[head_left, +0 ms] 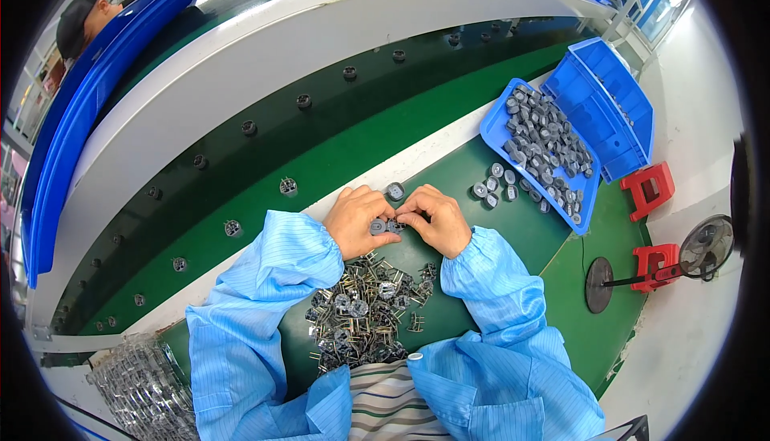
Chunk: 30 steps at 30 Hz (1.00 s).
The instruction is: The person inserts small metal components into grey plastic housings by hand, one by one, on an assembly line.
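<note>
Hands (399, 220) pinch grey part (378, 226) — pin pile (365, 312) below, blue tray (491, 124) right.

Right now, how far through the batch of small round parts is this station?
Done, apparently: assembled pieces ride spaced along the green conveyor belt, and one sits by the fingers. In hand: left hand and right hand press a grey round part together with a pinned piece. Left: a pile of pinned bobbins and a blue tray of grey cores, both well stocked.

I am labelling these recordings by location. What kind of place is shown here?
Most likely a factory assembly line. A green conveyor belt carries spaced small parts, a blue tray holds grey round components, and a pile of pinned parts lies before the hands.
</note>
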Each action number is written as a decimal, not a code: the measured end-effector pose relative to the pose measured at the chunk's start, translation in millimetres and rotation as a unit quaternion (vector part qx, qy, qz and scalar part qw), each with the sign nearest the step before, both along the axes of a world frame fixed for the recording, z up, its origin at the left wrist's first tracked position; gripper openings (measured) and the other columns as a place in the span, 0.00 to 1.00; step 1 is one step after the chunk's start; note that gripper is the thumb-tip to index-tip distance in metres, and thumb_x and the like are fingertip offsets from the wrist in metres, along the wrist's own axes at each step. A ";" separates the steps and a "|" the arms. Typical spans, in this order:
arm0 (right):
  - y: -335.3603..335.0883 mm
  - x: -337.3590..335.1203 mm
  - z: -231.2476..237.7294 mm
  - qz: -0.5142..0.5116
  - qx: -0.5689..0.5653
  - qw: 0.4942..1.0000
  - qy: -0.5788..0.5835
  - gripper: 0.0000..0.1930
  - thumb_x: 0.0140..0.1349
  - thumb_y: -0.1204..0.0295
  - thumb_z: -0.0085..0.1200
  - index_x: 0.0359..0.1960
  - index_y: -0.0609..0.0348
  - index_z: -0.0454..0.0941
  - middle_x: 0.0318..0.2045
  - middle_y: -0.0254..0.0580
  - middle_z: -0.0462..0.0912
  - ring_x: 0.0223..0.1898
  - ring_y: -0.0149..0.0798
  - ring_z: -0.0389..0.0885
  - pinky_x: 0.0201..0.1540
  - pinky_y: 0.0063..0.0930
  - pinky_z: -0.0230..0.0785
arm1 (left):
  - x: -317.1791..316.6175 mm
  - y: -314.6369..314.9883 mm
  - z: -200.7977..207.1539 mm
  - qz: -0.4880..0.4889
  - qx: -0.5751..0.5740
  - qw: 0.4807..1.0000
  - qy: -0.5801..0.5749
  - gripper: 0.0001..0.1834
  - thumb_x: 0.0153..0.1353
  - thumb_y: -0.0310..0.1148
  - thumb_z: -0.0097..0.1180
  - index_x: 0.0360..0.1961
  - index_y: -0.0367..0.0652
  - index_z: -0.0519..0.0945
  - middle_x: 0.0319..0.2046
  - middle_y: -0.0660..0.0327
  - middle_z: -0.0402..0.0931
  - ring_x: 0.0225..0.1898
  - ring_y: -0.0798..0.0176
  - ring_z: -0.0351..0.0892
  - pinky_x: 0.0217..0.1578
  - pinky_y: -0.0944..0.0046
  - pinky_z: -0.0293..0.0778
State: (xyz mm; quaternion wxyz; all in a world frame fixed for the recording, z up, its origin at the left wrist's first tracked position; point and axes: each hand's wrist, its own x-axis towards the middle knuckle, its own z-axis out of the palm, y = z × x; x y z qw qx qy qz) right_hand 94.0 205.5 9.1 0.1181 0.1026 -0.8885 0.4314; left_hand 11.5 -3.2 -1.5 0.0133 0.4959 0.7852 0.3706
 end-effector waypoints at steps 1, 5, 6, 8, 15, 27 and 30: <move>-0.6 0.2 0.7 0.001 0.000 1.000 0.000 0.06 0.57 0.79 0.70 0.34 0.60 0.86 0.32 0.38 0.84 0.32 0.38 0.80 0.35 0.30 0.73 | -0.1 -0.5 -1.1 0.001 0.000 1.000 0.000 0.20 0.48 0.45 0.80 0.35 0.49 0.83 0.31 0.68 0.76 0.39 0.60 0.74 0.44 0.58 0.63; -0.8 1.8 2.0 0.005 0.023 0.999 0.026 0.07 0.54 0.78 0.72 0.31 0.60 0.83 0.29 0.38 0.83 0.32 0.40 0.79 0.33 0.33 0.72 | -0.1 -0.1 -1.3 -0.004 0.000 1.000 0.000 0.20 0.47 0.45 0.80 0.35 0.49 0.83 0.31 0.68 0.76 0.39 0.60 0.74 0.44 0.58 0.63; -1.2 1.9 2.6 0.011 0.046 0.997 0.058 0.08 0.53 0.77 0.72 0.30 0.60 0.83 0.29 0.38 0.83 0.32 0.41 0.79 0.33 0.34 0.72 | 0.0 0.0 -1.4 -0.004 -0.002 1.000 0.001 0.20 0.47 0.45 0.80 0.35 0.49 0.83 0.31 0.68 0.76 0.39 0.60 0.74 0.44 0.58 0.63; -5.3 3.0 4.8 0.007 0.057 0.996 0.071 0.08 0.53 0.77 0.72 0.29 0.60 0.82 0.28 0.38 0.83 0.32 0.41 0.78 0.32 0.35 0.72 | -0.1 0.4 -1.8 -0.003 -0.002 1.000 0.000 0.20 0.47 0.45 0.80 0.35 0.49 0.83 0.31 0.68 0.76 0.39 0.60 0.74 0.44 0.57 0.63; -12.0 2.1 6.9 -0.009 0.081 0.991 0.107 0.09 0.50 0.79 0.72 0.28 0.61 0.81 0.27 0.39 0.80 0.32 0.44 0.77 0.32 0.37 0.71 | -0.8 -0.2 0.7 -0.007 -0.037 0.999 -0.015 0.20 0.50 0.46 0.78 0.37 0.48 0.84 0.35 0.66 0.79 0.43 0.58 0.75 0.47 0.55 0.65; -14.5 4.3 9.0 0.017 0.060 0.997 0.046 0.11 0.53 0.78 0.68 0.33 0.58 0.75 0.31 0.41 0.77 0.38 0.51 0.77 0.38 0.43 0.72 | 1.0 0.2 -4.1 -0.015 -0.005 0.999 -0.031 0.21 0.49 0.40 0.79 0.39 0.45 0.81 0.36 0.64 0.79 0.42 0.56 0.76 0.48 0.55 0.66; -14.8 4.0 5.1 0.010 0.055 0.997 0.059 0.11 0.53 0.81 0.69 0.31 0.61 0.76 0.30 0.44 0.76 0.35 0.49 0.77 0.36 0.39 0.71 | 1.8 1.2 -6.6 -0.018 0.002 0.999 -0.029 0.22 0.49 0.39 0.78 0.41 0.44 0.81 0.36 0.63 0.79 0.41 0.56 0.76 0.48 0.55 0.67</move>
